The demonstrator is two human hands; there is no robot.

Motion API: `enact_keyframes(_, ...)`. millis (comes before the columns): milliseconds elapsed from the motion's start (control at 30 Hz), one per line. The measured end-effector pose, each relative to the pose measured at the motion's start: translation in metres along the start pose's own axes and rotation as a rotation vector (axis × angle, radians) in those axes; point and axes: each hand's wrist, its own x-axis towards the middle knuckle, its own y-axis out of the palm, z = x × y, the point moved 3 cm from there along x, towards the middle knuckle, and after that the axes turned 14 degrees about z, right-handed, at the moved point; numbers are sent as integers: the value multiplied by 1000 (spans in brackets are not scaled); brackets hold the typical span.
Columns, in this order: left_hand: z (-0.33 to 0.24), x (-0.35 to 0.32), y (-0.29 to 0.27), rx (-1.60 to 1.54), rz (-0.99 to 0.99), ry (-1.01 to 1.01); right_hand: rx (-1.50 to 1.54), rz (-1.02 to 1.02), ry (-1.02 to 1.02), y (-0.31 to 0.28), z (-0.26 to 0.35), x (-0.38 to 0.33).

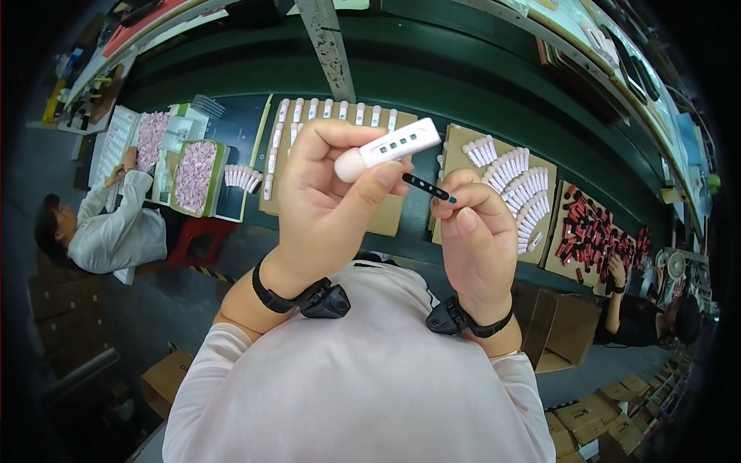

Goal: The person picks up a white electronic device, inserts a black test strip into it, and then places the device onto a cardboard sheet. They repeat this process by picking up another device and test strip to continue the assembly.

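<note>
In the head view, my left hand [328, 204] is closed round a small white handheld device [407, 142] with a rounded, pale pink end and a row of small dark square openings along its face. The device is held tilted, its square end up to the right. My right hand [482, 243] pinches a short black strip [424, 185] with a row of light marks and a green end. The strip's free end comes close to my left fingertips, just below the device; I cannot tell whether they touch.
Cardboard sheets [378, 220] on the green bench [417, 243] carry rows of similar white devices [328, 109] and fans of them [509, 171]. Left, a person [116, 224] sits near a green-rimmed bin [221, 181] of pink pieces. Right, another person [625, 315] reaches toward red-and-black pieces [590, 235].
</note>
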Motion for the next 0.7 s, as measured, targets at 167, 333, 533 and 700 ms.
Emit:
enact_keyframes(167,-3,-3,6,4,9,-1,-22,15,-40,1,-1,-3)
enact_keyframes(333,-7,-8,8,33,16,26,25,49,-81,2,-1,-5)
enact_keyframes(533,-9,-10,8,31,8,31,19,58,-100,5,0,-5)
enact_keyframes(700,-10,-10,7,40,-8,21,29,59,-89,5,-1,-3)
